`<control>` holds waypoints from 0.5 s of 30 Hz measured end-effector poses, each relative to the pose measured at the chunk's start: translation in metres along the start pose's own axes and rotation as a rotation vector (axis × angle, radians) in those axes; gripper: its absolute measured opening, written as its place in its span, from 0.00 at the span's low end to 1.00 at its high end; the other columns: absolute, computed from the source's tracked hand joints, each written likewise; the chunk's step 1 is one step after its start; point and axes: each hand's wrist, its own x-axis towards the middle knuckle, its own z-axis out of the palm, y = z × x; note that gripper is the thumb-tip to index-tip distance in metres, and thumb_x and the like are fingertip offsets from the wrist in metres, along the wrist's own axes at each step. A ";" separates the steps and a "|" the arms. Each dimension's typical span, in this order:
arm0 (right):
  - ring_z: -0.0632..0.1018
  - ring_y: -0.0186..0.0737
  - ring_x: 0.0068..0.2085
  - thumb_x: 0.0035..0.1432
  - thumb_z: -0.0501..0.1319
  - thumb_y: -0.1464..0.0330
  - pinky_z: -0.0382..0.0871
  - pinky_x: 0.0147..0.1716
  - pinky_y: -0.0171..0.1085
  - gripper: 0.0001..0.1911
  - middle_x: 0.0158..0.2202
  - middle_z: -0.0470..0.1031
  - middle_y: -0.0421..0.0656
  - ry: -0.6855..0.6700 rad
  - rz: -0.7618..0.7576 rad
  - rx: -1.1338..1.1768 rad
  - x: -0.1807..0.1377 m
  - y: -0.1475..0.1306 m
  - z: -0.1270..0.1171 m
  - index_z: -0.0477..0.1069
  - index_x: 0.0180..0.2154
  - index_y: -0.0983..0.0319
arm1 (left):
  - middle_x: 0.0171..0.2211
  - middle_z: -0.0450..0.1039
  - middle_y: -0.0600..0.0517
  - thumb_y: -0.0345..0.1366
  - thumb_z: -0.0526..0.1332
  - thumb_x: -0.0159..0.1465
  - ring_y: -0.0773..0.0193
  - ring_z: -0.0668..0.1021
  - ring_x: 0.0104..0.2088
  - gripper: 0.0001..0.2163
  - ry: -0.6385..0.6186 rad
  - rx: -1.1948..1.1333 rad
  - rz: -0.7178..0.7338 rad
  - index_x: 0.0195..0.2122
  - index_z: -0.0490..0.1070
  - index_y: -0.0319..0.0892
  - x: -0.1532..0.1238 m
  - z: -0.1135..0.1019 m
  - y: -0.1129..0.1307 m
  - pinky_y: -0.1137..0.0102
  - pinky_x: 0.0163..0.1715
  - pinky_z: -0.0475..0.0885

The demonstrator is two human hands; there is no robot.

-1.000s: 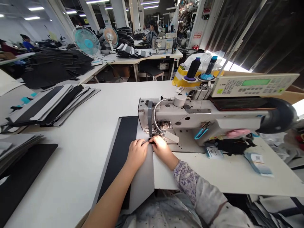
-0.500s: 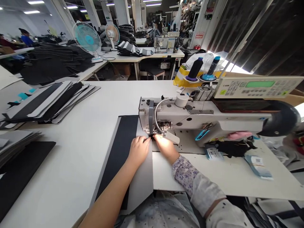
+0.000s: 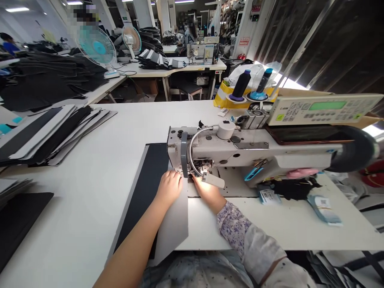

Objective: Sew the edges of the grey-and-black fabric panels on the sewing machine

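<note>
Black-and-grey fabric panel (image 3: 144, 196) flat across the near edge of the white table (image 3: 96, 176), far end under the sewing machine (image 3: 240, 148). Left hand (image 3: 169, 188) pressed on it, fingers outstretched, gripping nothing. Right hand (image 3: 207, 191) at the needle, on the panel's right edge; grip unclear. Bare tabletop leftward, up to the stacked panels (image 3: 54, 132).

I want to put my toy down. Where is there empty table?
The widest bare table lies between the stacked panels and the dark panel under the left hand. Another patch lies in front of the sewing machine, beside the labels. It's crowded at the machine, where the right hand sits too.
</note>
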 end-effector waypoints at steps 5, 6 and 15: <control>0.77 0.44 0.43 0.66 0.52 0.68 0.71 0.45 0.43 0.13 0.42 0.78 0.45 -0.057 -0.013 -0.153 -0.032 -0.004 -0.030 0.73 0.47 0.57 | 0.42 0.75 0.43 0.34 0.51 0.66 0.54 0.75 0.45 0.13 -0.014 -0.025 0.041 0.43 0.74 0.42 -0.007 -0.005 0.000 0.60 0.47 0.69; 0.77 0.44 0.42 0.66 0.52 0.68 0.71 0.45 0.42 0.12 0.42 0.78 0.45 -0.044 0.001 -0.174 -0.043 -0.002 -0.042 0.73 0.46 0.57 | 0.45 0.75 0.44 0.34 0.51 0.66 0.54 0.75 0.47 0.14 -0.010 -0.038 0.048 0.47 0.72 0.43 -0.014 -0.006 0.002 0.60 0.49 0.68; 0.75 0.47 0.39 0.64 0.54 0.64 0.69 0.41 0.45 0.13 0.36 0.76 0.49 0.297 0.334 -0.583 -0.118 0.067 -0.164 0.74 0.40 0.62 | 0.53 0.71 0.41 0.41 0.46 0.67 0.48 0.72 0.54 0.19 0.087 -0.048 0.117 0.51 0.70 0.39 -0.052 -0.004 0.007 0.54 0.52 0.67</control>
